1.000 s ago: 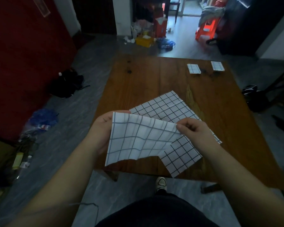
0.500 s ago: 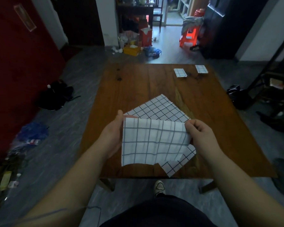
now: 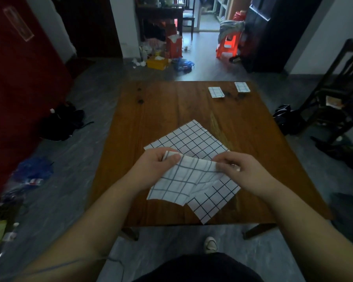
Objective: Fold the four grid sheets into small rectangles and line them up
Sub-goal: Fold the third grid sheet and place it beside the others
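I hold a white grid sheet (image 3: 181, 180) above the near part of the wooden table (image 3: 171, 106). My left hand (image 3: 153, 169) pinches its upper left corner and my right hand (image 3: 240, 171) pinches its upper right corner, so the sheet sags between them. Under it a second grid sheet (image 3: 192, 139) lies flat and turned like a diamond, its near corner close to the table's front edge. Two small folded grid rectangles (image 3: 216, 92) (image 3: 242, 87) lie side by side at the far right of the table.
A dark chair (image 3: 334, 94) stands to the right of the table, with a black bag (image 3: 287, 119) on the floor beside it. Dark bags (image 3: 61, 121) and litter lie on the floor at the left. My shoe (image 3: 210, 244) shows below the table's front edge.
My hands have drawn closer together and moved forward over the table. The held sheet, stretched wide before, now droops and bunches between them.
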### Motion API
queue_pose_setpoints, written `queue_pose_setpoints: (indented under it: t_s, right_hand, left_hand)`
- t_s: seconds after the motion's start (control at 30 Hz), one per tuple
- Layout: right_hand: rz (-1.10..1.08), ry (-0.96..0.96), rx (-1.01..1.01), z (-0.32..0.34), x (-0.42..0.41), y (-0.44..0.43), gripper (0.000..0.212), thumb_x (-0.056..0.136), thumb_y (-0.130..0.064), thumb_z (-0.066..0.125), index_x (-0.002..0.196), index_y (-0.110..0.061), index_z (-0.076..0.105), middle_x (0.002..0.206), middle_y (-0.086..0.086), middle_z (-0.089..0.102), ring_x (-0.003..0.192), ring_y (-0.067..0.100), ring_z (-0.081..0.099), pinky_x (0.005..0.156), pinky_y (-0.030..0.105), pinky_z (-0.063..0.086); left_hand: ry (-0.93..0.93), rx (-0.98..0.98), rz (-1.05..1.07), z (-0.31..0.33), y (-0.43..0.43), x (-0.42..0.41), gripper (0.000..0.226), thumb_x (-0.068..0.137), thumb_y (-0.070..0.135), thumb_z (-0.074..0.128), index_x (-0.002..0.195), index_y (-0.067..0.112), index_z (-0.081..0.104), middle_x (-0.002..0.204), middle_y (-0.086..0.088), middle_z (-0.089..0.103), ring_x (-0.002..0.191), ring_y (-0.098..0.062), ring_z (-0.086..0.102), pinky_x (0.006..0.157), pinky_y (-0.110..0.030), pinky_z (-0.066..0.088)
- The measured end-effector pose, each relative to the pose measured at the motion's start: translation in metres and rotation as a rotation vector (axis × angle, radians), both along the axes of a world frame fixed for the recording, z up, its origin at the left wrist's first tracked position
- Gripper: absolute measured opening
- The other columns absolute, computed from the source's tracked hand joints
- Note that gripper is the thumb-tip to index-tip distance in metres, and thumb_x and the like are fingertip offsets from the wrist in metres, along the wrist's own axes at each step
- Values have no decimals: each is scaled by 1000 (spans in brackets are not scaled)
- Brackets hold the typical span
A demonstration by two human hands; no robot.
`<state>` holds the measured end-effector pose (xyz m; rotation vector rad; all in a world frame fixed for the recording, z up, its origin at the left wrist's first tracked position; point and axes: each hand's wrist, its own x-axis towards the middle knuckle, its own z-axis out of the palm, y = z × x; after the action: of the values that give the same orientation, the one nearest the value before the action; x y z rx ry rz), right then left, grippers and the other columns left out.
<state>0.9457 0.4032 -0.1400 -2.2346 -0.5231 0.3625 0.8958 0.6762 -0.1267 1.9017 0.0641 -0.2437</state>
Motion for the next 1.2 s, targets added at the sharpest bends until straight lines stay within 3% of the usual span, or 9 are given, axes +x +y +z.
queue_pose_setpoints:
  t_s: [0.1,0.23,0.37,0.5,0.7,0.87,1.0,1.07,1.2]
  right_hand:
    - [141,-25,-26,6,12,22,17,100,-42,55,109,-37,69,99,-21,69,94,0,64,80,30,54]
    - [128,-32,-62,4,31,29,17,100,-40,56,86,-35,65,81,-11,65,77,3,60,67,26,46]
    - [177,-60,-146,-1,51,5,22,102,-36,54,86,-27,66,75,-6,63,68,6,57,61,24,42]
    - [222,10,-153,-13,78,-31,26,103,-34,51,89,-21,69,78,-3,64,70,9,57,63,28,47]
    - [181,91,-201,-50,123,-106,25,103,-33,51,90,-20,69,82,0,67,73,12,61,71,38,57]
    - [173,160,-234,-72,152,-157,18,103,-31,51,95,-33,68,82,-13,71,79,3,68,77,35,60]
    - [234,74,-366,-79,171,-167,18,100,-28,54,113,-32,66,107,-18,63,100,4,61,90,31,56]
    - [223,-1,-303,-77,175,-162,40,97,-23,57,135,-32,54,134,-19,48,129,2,40,109,30,39]
    - [233,-203,-173,-69,170,-134,73,95,-25,57,157,-37,20,167,-11,11,153,14,9,121,39,16]
  left_hand:
    - [-14,44,-49,7,-13,12,17,101,31,56,99,29,73,91,6,75,85,-9,72,76,-28,60]
    - [-34,119,-47,3,-35,33,17,100,32,58,99,25,73,90,1,74,85,-15,71,77,-36,59]
    - [-9,99,-39,-5,-68,54,16,98,32,61,96,24,74,89,3,75,82,-10,71,71,-26,59]
    - [-20,172,72,-26,-102,77,17,98,31,61,90,25,75,83,9,74,77,-3,69,66,-19,54]
    - [50,122,319,-40,-125,98,21,99,30,59,91,21,77,83,2,75,72,-1,67,62,-16,52]
    - [59,137,322,-41,-131,108,26,101,32,55,91,18,75,78,3,73,71,-8,67,64,-21,51]
    - [6,189,289,-44,-149,119,25,101,29,57,88,17,74,75,5,70,69,-7,64,63,-20,50]
    - [-11,197,243,-46,-156,123,23,100,27,58,90,15,75,81,0,72,76,-15,67,65,-26,53]
    - [-27,209,176,-45,-164,126,21,100,23,58,94,13,75,87,-3,73,82,-17,68,74,-31,55]
